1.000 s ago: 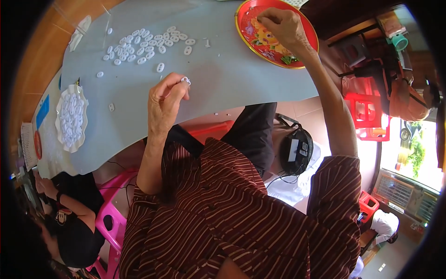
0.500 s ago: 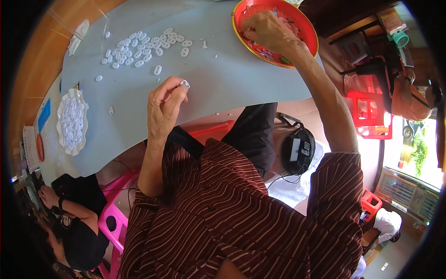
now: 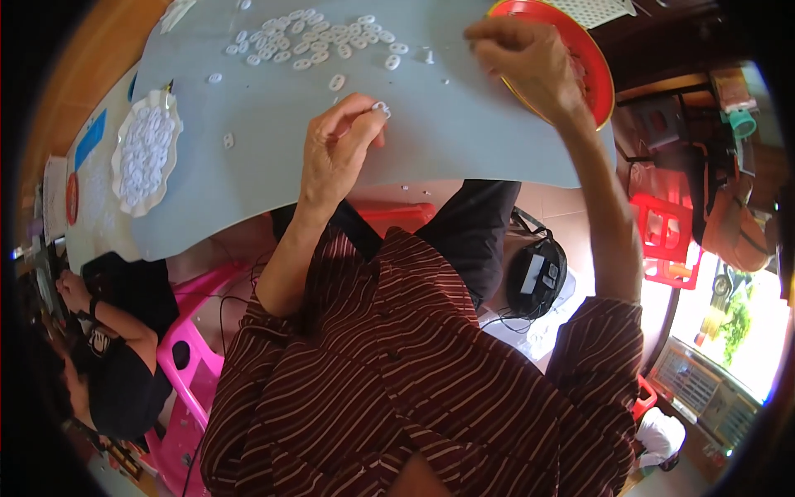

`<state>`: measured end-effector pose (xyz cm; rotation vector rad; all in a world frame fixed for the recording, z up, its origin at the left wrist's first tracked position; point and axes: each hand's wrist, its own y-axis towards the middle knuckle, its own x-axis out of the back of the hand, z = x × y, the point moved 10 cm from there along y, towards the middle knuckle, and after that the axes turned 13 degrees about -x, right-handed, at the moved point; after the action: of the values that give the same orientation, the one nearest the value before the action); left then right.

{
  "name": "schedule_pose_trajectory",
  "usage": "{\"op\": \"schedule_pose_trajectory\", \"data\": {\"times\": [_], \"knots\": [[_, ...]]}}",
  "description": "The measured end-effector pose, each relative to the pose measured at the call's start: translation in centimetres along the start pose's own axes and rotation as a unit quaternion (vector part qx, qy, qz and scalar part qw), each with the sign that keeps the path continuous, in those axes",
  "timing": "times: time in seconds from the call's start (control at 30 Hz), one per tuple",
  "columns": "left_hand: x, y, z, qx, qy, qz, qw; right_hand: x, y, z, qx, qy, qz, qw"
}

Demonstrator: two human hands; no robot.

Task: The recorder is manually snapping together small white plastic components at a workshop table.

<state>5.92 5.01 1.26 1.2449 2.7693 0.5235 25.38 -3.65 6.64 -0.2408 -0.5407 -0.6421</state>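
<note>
Nearest to me is my striped shirt [image 3: 389, 364], and just past my lap the near edge of the grey desk [image 3: 464, 141]. Over that edge I hold up my left hand [image 3: 339, 157], thumb and forefinger pinched on a small white piece [image 3: 382, 108]; it juts from the fingertips, clear of the desk top, and its finer shape is too small to make out.

Off to my left, a scalloped white dish [image 3: 139, 207] is heaped with small white parts [image 3: 147, 149]. Beyond my left hand one white oval [image 3: 337, 82] lies by itself, and past it a loose spread of two-holed white ovals [image 3: 344, 51], some touching, some apart. To the right of those is a small white part [image 3: 426, 56] on its own.

My right hand [image 3: 538, 66] reaches out across the left rim of the red tray [image 3: 600, 91], the fingers bent and their tips over the desk outside it. They are blurred, so I can't tell whether anything sits between them. Behind the tray is a pale perforated panel [image 3: 592, 10].

As I judge it, this is the step of keeping one piece ready in the left fingers while the right hand works by the tray. The next move calls for a steady left pinch and for the right fingertips to come in close and exact, without brushing the loose ovals.
</note>
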Motion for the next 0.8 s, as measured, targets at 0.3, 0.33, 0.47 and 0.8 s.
{"op": "schedule_pose_trajectory", "data": {"times": [0.3,0.33,0.47,0.8], "knots": [[0.3,-0.4,0.2,0.008,-0.055,-0.042,0.998,-10.9,-3.6,-1.4,-0.087,0.373,0.147,0.912],[0.4,-0.4,0.3,0.009,-0.060,-0.050,0.997,-10.7,-3.6,-1.3,-0.081,0.412,0.127,0.899],[0.5,-0.5,0.2,-0.009,-0.068,-0.072,0.995,-10.8,-4.0,-0.9,-0.082,0.437,0.090,0.891],[-0.1,-0.5,-0.3,-0.027,-0.038,-0.040,0.998,-10.1,-4.2,-0.8,-0.052,0.400,0.057,0.913]]}}
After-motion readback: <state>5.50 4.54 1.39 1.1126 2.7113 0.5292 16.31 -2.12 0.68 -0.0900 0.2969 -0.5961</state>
